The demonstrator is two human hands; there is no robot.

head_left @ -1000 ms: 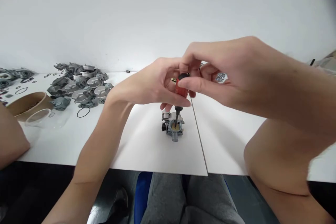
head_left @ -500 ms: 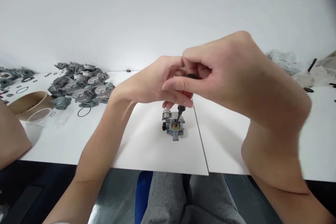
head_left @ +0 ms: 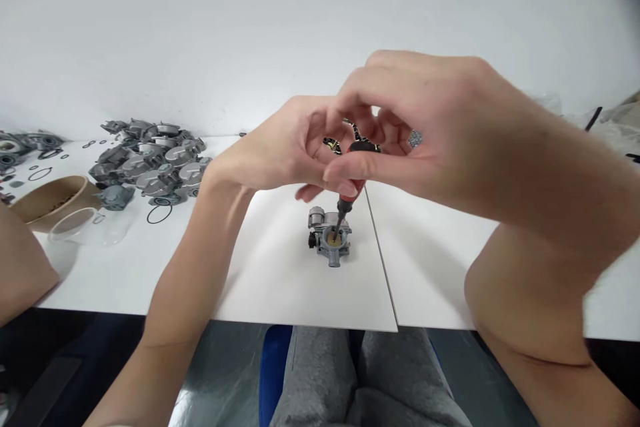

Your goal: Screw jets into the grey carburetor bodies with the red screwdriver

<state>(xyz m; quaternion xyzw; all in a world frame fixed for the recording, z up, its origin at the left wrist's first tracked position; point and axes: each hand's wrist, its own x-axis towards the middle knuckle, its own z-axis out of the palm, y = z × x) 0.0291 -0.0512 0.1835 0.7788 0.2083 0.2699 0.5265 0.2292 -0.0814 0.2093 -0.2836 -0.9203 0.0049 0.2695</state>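
A small grey metal carburetor-like part (head_left: 331, 239) lies on the white table, with a brass-coloured disc in its round opening and a black knob on its left. A screwdriver (head_left: 353, 190) with a red and black handle stands tilted over it, its tip in the opening. My right hand (head_left: 400, 120) is closed on the top of the handle with thumb and fingers. My left hand (head_left: 305, 150) is curled around the lower handle, thumb and fingertips against it.
Similar metal parts (head_left: 155, 160) are heaped at the left, beside a brown container (head_left: 55, 200), a clear plastic cup (head_left: 90, 227) and black rings. Another person's arm (head_left: 23, 260) reaches in at the left edge. Clear plastic bags (head_left: 620, 127) lie at the right.
My right hand has turned and its fingers have spread somewhat around the top of the handle. My left hand has shifted slightly left. The screwdriver tip stays in the metal part.
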